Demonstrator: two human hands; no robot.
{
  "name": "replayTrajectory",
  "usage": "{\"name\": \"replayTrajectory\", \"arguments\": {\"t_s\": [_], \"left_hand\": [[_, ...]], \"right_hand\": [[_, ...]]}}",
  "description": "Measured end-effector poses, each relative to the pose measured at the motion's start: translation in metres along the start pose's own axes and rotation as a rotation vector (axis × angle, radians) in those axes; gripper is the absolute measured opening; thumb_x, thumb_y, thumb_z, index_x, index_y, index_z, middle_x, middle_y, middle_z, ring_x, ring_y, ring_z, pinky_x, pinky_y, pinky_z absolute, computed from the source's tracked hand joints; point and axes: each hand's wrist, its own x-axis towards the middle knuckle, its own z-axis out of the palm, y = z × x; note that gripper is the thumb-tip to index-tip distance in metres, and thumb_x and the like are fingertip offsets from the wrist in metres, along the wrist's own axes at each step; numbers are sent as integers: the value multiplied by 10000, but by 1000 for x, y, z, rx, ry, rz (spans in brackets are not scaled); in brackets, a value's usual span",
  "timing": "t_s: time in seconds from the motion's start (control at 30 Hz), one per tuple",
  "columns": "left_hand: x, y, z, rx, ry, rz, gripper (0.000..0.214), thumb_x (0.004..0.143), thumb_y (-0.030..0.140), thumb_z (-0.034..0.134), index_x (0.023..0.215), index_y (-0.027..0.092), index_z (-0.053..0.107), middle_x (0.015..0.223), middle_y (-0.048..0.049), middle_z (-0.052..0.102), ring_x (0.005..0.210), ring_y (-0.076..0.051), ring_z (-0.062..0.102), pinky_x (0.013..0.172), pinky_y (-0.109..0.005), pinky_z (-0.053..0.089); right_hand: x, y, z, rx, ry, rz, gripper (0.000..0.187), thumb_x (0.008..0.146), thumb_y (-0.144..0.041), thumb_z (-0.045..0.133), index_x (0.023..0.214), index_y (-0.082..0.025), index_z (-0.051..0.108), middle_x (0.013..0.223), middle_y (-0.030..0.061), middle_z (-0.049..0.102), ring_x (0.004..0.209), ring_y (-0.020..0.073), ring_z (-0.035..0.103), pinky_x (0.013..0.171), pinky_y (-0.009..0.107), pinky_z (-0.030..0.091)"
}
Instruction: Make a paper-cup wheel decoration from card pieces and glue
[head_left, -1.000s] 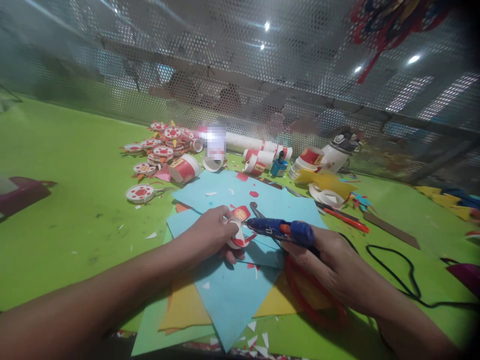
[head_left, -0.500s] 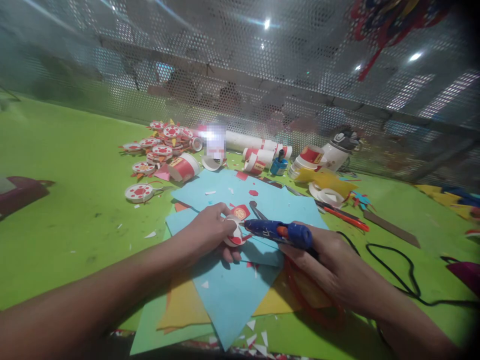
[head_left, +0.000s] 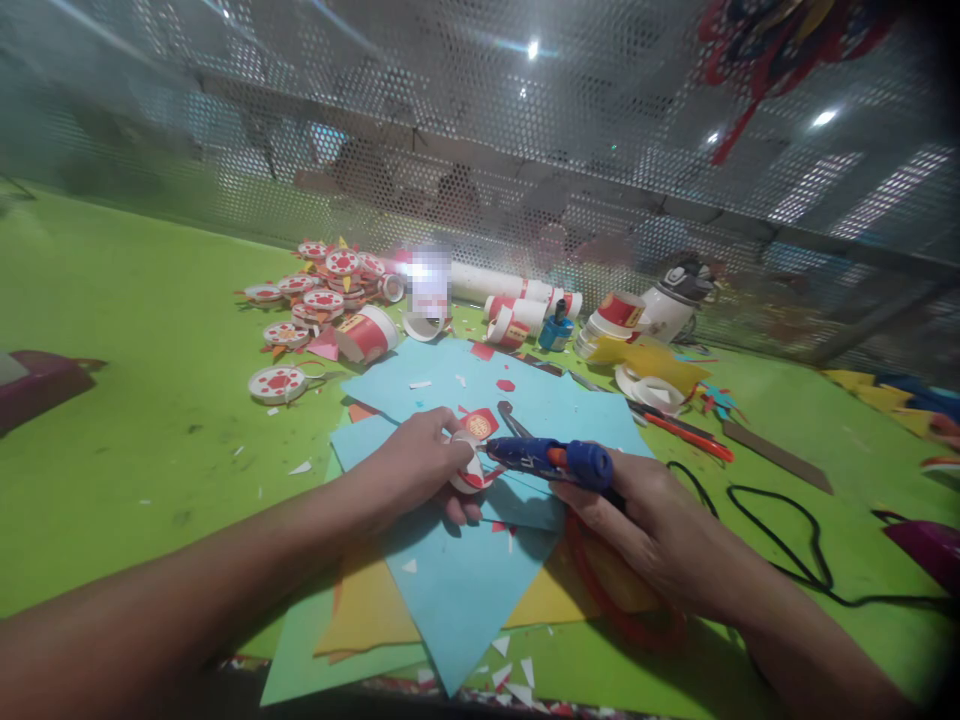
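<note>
**One glue gun, one red-and-white piece, both held**

Above the blue paper, the left hand's fingers pinch the one red-and-white piece; the right hand's wrap around the one glue gun. Its nozzle points at the piece; whether they touch cannot be told. Beyond the blue paper are one blue bottle and one white jug. Left of it, one paw-print disc lies apart; the heap of discs farther off overlaps too much to count. Against it show one red hexagon and one red scrap whose gold marking, like the glue gun's lettering, is unreadable.
</note>
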Motion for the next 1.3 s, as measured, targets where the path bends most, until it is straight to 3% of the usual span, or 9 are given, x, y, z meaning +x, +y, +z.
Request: {"name": "replayTrajectory", "arguments": {"t_s": [0.6, 0.8, 0.97, 1.1, 1.3], "left_hand": [[1, -2, -3, -44, 27, -6, 165, 692, 139, 457, 855, 151, 432, 593, -116, 657, 469, -215, 626, 417, -317, 499], [-2, 5, 1, -99, 32, -49, 236, 690, 110, 458, 925, 127, 432, 567, -118, 648, 440, -206, 606, 405, -316, 496], [-6, 13, -1, -192, -18, -26, 258, 743, 121, 479, 1000, 108, 465, 691, -158, 671, 538, -221, 649, 430, -289, 505], [-7, 16, -5, -284, -22, -6, 214, 765, 116, 505, 978, 95, 489, 762, -154, 662, 648, -230, 678, 477, -235, 512], [-6, 15, -7, -353, -69, 37, 209, 768, 111, 518, 976, 92, 515, 921, -171, 642, 784, -269, 684, 550, -246, 539]], "right_hand": [[-2, 9, -2, -32, 74, 28, 277, 906, -382, 409, 723, -189, 487, 614, -12, 534, 538, 120, 442, 492, 226, 352], [7, 37, -4, -166, 235, 100, 241, 877, -393, 461, 854, -177, 568, 692, 13, 579, 587, 148, 494, 534, 257, 373], [22, 73, -1, -199, 343, 133, 266, 795, -332, 572, 964, -134, 631, 858, 82, 650, 764, 208, 583, 688, 310, 439], [31, 92, 10, -201, 297, 172, 310, 720, -185, 583, 1020, -130, 639, 993, 107, 649, 906, 241, 592, 813, 350, 444], [32, 104, 16, -247, 150, 165, 366, 729, -183, 580, 1091, -139, 616, 1056, 116, 617, 955, 246, 568, 851, 370, 440]]}}
